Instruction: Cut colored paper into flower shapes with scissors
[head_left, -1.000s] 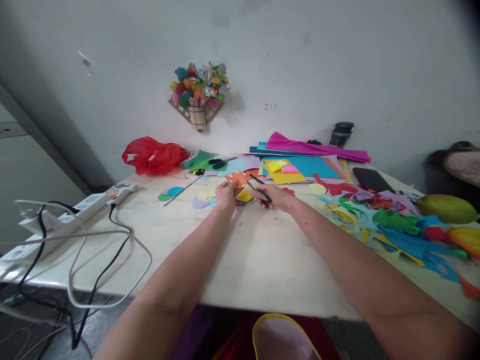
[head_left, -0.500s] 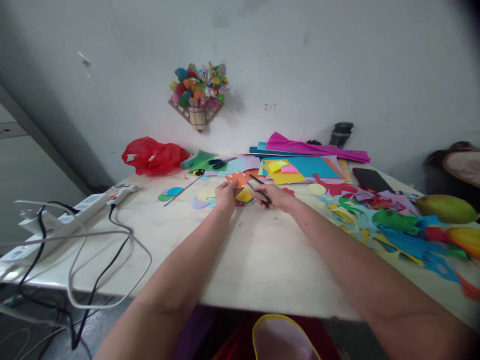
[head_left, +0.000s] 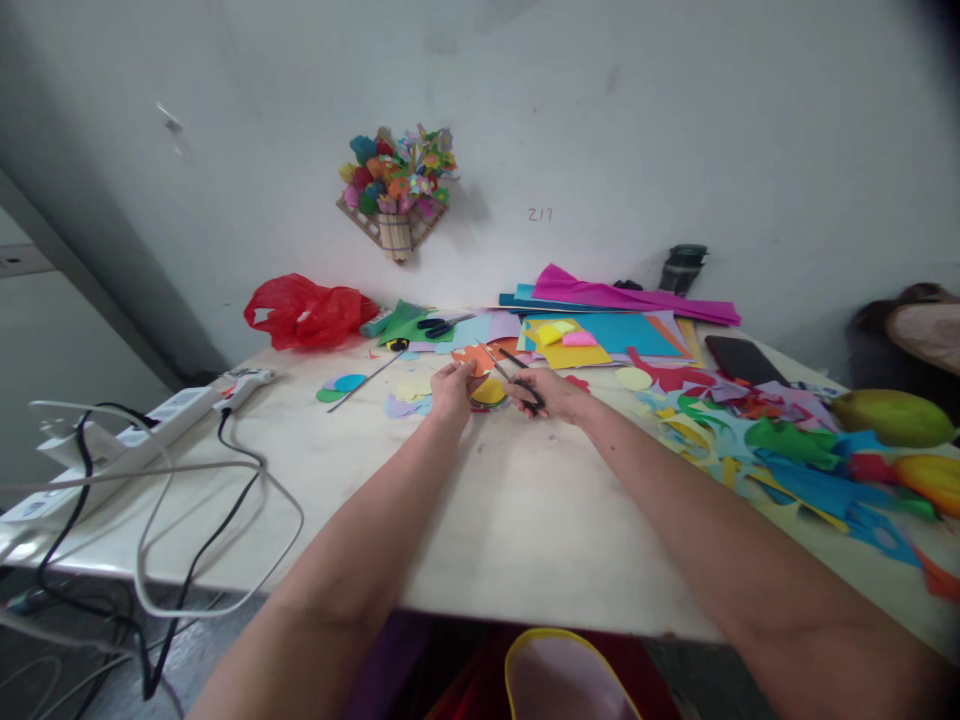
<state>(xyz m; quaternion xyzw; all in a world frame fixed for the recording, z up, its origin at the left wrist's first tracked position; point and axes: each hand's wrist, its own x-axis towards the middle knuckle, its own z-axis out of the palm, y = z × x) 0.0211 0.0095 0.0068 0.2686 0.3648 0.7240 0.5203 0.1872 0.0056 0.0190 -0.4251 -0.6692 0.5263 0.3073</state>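
Head view: table [head_left: 487, 520] spans the foreground. Right hand [head_left: 551, 393] is closed round the handles of scissors [head_left: 533, 403], blades parted. Left hand [head_left: 451, 392] pinches orange paper [head_left: 471, 356] beside the blades; whether they touch it cannot be told.

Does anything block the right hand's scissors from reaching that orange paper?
Nothing visible does: the open scissors in the right hand overlap the orange paper in this view, though contact is unclear.

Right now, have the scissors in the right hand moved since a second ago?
No; against the pink paper slip on the table, the black-handled scissors show no visible shift either way.
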